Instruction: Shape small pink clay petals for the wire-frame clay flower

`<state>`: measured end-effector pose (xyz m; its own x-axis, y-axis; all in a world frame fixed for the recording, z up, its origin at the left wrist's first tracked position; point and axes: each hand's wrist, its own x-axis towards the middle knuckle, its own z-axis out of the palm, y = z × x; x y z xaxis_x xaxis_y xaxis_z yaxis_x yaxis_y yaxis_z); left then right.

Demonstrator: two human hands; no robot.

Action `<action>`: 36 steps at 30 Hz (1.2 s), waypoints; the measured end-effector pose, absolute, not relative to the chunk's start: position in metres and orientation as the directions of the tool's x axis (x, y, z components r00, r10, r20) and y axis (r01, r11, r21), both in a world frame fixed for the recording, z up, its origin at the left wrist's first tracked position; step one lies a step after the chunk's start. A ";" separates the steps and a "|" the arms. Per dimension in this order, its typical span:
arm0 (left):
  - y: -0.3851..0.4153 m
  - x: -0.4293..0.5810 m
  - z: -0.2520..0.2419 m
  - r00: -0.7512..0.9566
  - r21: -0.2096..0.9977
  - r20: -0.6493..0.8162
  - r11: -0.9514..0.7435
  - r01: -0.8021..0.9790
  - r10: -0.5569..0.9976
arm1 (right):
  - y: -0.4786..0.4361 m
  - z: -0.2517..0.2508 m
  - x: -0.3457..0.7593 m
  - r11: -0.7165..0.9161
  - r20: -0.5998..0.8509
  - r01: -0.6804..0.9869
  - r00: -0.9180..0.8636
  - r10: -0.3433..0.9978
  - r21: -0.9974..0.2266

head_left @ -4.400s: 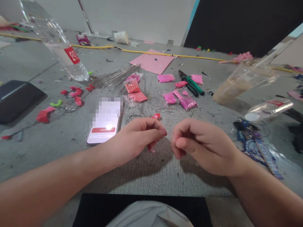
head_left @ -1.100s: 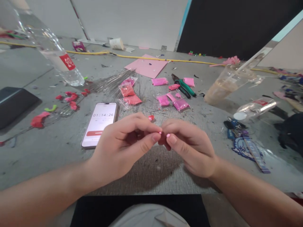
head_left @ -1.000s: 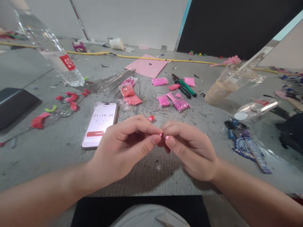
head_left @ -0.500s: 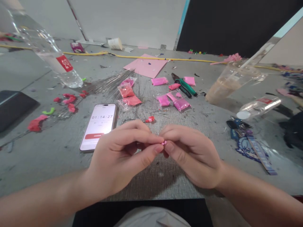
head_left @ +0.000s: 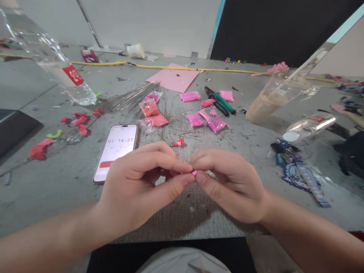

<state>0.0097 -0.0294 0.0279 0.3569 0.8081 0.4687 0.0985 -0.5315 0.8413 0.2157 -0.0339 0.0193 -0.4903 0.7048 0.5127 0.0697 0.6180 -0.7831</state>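
Between my fingertips, above the table, is a tiny piece of pink modelling clay [head_left: 194,173]. My left hand [head_left: 148,178] is closed, thumb and forefinger pinching the clay from the left. My right hand [head_left: 230,182] pinches it from the right, its other fingers curled out of sight. Just beyond my hands lies a small red and pink clay piece [head_left: 180,143]. A phone [head_left: 116,148] showing a timer rests beside my left hand, which covers its lower right corner. Farther back are packets of pink clay [head_left: 195,119] and packets of coral clay [head_left: 155,120].
Green-handled pliers [head_left: 223,103] lie behind the packets, near a bundle of thin wires [head_left: 127,99] and a pink sheet [head_left: 176,77]. A water bottle [head_left: 62,72] stands left; an iced drink cup [head_left: 264,100], a lying bottle [head_left: 309,127] and keychains [head_left: 298,176] are right.
The pink clay has turned slightly between my fingertips and shows more of its surface. Both hands stay pinched together. The whole view has shifted a little.
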 end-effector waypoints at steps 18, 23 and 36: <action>-0.025 0.010 0.028 0.443 0.856 0.466 -0.518 -0.005 0.766 | -0.034 0.018 0.213 0.652 0.566 0.053 -0.447 0.693 -0.756; -0.025 0.009 0.028 0.464 0.855 0.470 -0.518 -0.029 0.751 | -0.034 0.018 0.215 0.661 0.582 0.034 -0.442 0.683 -0.750; -0.020 0.006 0.023 0.572 0.887 0.446 -0.426 -0.180 0.688 | -0.036 0.017 0.216 0.468 0.479 -0.152 -0.481 0.735 -0.871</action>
